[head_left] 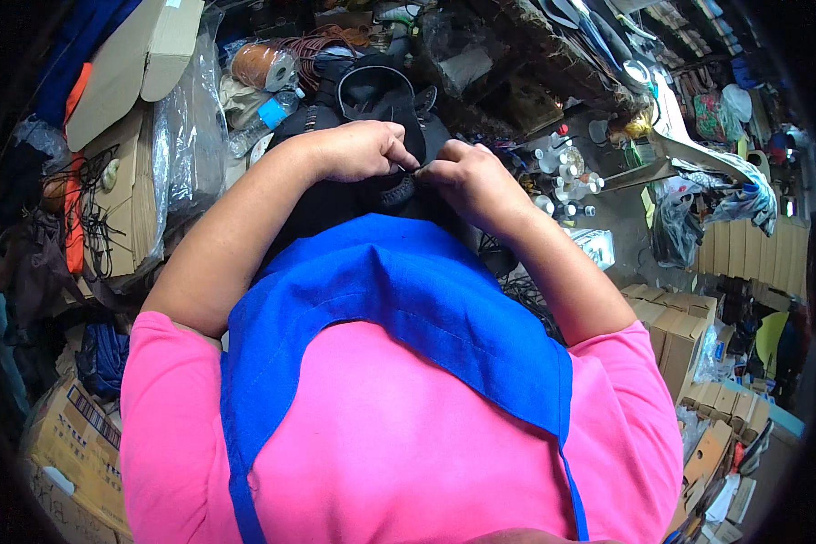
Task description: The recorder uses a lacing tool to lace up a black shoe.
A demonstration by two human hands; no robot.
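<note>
In front of my blue apron (372, 263) lies a black, shoe-like piece (376, 86) with a round opening edged by a pale rim. Thick stitches show on a dark part (396, 192) just under my fingers. My left hand (363, 150) is closed over the near side of the piece, its index finger pointing right. My right hand (462, 177) meets it there, thumb and fingers pinched together. The fingertips of both hands almost touch. Whatever they pinch is too small and dark to make out.
Left of my arm stand cardboard sheets (122, 82) and clear plastic wrap (190, 136). An orange thread spool (263, 66) and a bottle with a blue label (279, 109) sit beyond. Several small bottles (567, 172) crowd the right, above stacked cardboard boxes (671, 335).
</note>
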